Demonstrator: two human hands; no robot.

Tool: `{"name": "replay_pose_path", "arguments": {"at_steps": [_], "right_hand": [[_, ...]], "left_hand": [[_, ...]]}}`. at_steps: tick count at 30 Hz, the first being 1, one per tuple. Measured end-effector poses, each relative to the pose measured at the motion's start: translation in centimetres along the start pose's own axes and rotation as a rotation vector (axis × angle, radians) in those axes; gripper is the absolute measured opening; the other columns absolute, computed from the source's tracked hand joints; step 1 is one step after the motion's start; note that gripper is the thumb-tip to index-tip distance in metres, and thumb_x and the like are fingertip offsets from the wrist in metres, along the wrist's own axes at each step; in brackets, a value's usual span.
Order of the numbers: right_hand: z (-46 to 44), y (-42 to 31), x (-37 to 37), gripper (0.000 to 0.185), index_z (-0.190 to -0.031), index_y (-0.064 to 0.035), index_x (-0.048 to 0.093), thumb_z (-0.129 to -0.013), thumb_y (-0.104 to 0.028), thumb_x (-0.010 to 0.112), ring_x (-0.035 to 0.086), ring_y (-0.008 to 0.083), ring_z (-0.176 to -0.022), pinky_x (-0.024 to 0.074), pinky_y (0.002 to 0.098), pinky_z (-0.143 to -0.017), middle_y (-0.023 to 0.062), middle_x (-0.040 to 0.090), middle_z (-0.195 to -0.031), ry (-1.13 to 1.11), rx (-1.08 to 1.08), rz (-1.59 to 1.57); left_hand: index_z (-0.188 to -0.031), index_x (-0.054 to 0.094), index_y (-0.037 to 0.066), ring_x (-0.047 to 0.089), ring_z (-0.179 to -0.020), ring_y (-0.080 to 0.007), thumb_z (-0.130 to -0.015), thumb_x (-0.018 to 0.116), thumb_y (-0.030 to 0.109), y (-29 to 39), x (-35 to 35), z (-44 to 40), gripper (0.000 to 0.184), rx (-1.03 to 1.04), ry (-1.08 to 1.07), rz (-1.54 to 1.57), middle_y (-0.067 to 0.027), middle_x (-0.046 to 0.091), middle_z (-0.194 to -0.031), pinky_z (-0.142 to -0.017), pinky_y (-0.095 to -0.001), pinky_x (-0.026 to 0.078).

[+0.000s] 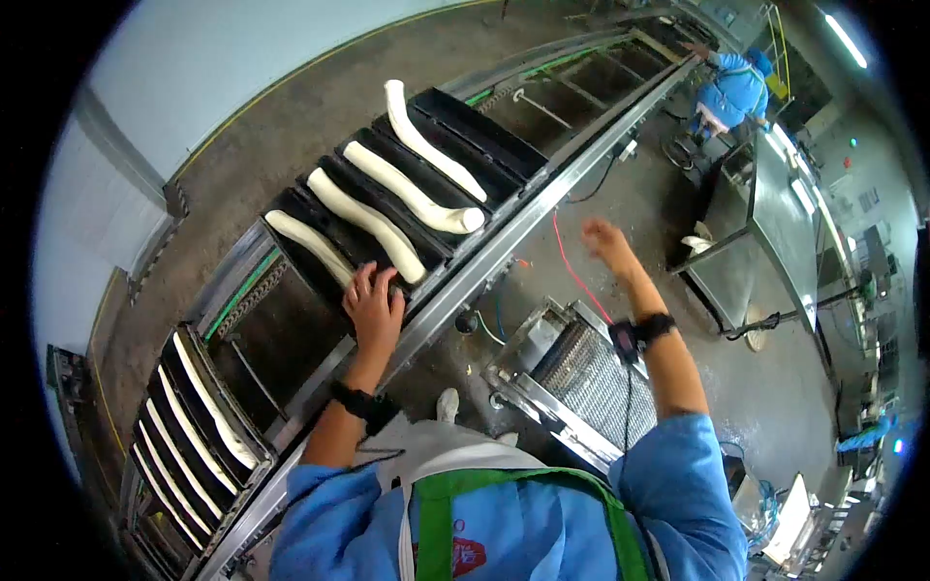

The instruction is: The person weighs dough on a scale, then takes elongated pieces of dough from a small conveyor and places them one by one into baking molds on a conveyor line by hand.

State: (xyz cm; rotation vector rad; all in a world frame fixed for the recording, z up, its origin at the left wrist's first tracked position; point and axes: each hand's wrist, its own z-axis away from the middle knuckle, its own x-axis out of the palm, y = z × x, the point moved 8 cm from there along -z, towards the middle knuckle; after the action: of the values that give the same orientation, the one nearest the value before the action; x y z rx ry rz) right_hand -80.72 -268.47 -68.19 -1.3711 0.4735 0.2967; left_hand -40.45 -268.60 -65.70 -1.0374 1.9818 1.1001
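Observation:
Long pale dough rolls lie in a black multi-slot baking pan [528, 163] on the conveyor. My left hand [373, 305], fingers apart, rests over the near end of the leftmost dough roll [308, 242]. Right beside it is a second dough roll [363, 221]. A third dough roll [407, 186] has its near end bent sideways over a slot divider. The fourth dough roll [431, 145] pokes past the pan's far edge. My right hand [605, 242] hangs in the air right of the conveyor, apart from the dough; its fingers are blurred.
Another filled pan [254, 447] sits lower left on the conveyor rail [581, 179]. A metal mesh-belt machine [581, 373] stands beneath my right forearm. Further right are a steel table [780, 228] and a co-worker in blue [733, 95]. A red cable [578, 276] crosses the floor.

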Motion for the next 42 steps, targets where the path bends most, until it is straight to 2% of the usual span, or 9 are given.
{"name": "replay_pose_path", "arguments": {"at_steps": [8,12,16,22,23,26,29,34,42], "right_hand": [[28.0,23.6,-9.6,0.051,-0.105,-0.0061,0.048,-0.060,-0.019,0.066,0.039,0.0341,-0.103,0.0335,0.0399,-0.085,0.0172,0.043,-0.111,-0.079,0.315,0.844],[37.2,27.9,-12.9,0.039,-0.101,-0.0079,0.052,-0.067,-0.025,0.062,0.047,0.0290,-0.092,0.0379,0.0365,-0.079,0.0135,0.053,-0.097,0.011,0.684,0.449],[34.2,16.4,-11.2,0.049,-0.102,-0.0141,0.049,-0.058,-0.018,0.068,0.040,0.0289,-0.101,0.0344,0.0424,-0.082,0.0073,0.047,-0.105,0.111,0.399,0.717],[27.9,15.8,-13.1,0.040,-0.092,-0.0101,0.051,-0.054,-0.011,0.065,0.042,0.0311,-0.098,0.0381,0.0396,-0.078,0.0097,0.049,-0.099,-0.039,0.497,0.834],[26.2,16.9,-14.0,0.032,-0.086,-0.0067,0.050,-0.056,-0.009,0.061,0.046,0.0317,-0.090,0.0407,0.0374,-0.071,0.0122,0.051,-0.092,-0.071,0.194,0.923],[22.6,7.9,-21.7,0.040,-0.101,-0.0010,0.048,-0.062,-0.002,0.056,0.052,0.0196,-0.073,0.0407,0.0307,-0.060,0.0122,0.053,-0.081,0.309,0.193,0.407],[19.5,-0.3,-27.4,0.040,-0.110,0.0009,0.042,-0.072,0.001,0.054,0.047,0.0158,-0.094,0.0387,0.0269,-0.079,0.0067,0.050,-0.103,0.448,-0.006,0.116],[12.3,-11.8,-28.6,0.041,-0.109,0.0016,0.039,-0.073,-0.007,0.055,0.048,0.0146,-0.087,0.0373,0.0274,-0.078,0.0075,0.050,-0.096,0.670,-0.275,-0.071],[-8.2,-15.3,-14.4,0.041,-0.106,-0.0020,0.040,-0.070,-0.004,0.057,0.048,0.0158,-0.088,0.0380,0.0285,-0.080,0.0055,0.051,-0.096,0.198,-0.465,-0.557]], "left_hand": [[-0.102,0.054,0.019,0.042,-0.100,-0.0280,-0.078,0.044,0.026,3.4,8.5,-11.9,0.027,0.107,-0.559,-0.219,-0.0096,0.054,-0.096,-0.090,-0.0476,0.022],[-0.110,0.049,0.018,0.033,-0.112,-0.0309,-0.080,0.036,0.039,4.3,11.6,-13.0,0.039,0.008,-0.725,-0.282,-0.0113,0.050,-0.109,-0.094,-0.0496,0.015],[-0.124,0.032,0.015,0.012,-0.123,-0.0318,-0.074,0.039,0.053,4.4,11.8,-12.7,0.063,-0.177,-0.752,-0.284,-0.0118,0.039,-0.122,-0.097,-0.0492,0.005],[-0.122,0.035,0.017,0.023,-0.119,-0.0322,-0.064,0.056,0.052,4.3,11.0,-12.8,0.071,-0.100,-0.720,-0.477,-0.0119,0.045,-0.117,-0.096,-0.0474,0.008],[-0.110,0.049,0.015,0.035,-0.109,-0.0301,-0.063,0.059,0.047,5.2,10.1,-13.2,0.057,-0.063,-0.615,-0.529,-0.0098,0.052,-0.106,-0.094,-0.0458,0.014],[-0.091,0.060,0.013,0.044,-0.092,-0.0248,-0.069,0.056,0.033,8.5,7.4,-15.4,0.030,0.082,-0.097,-0.415,-0.0087,0.056,-0.087,-0.086,-0.0415,0.025],[-0.097,0.057,0.014,0.040,-0.100,-0.0245,-0.076,0.049,0.031,11.7,10.2,-17.4,0.028,0.088,-0.297,-0.321,-0.0055,0.054,-0.095,-0.086,-0.0428,0.024],[-0.088,0.061,0.011,0.044,-0.092,-0.0275,-0.069,0.052,0.024,11.7,16.3,-18.2,0.025,0.098,-0.237,-0.398,-0.0131,0.058,-0.082,-0.085,-0.0425,0.024],[-0.082,0.060,0.010,0.048,-0.089,-0.0264,-0.070,0.047,0.030,13.5,18.0,-15.7,0.027,-0.115,-0.517,-0.352,-0.0096,0.058,-0.084,-0.080,-0.0417,0.029]]}}
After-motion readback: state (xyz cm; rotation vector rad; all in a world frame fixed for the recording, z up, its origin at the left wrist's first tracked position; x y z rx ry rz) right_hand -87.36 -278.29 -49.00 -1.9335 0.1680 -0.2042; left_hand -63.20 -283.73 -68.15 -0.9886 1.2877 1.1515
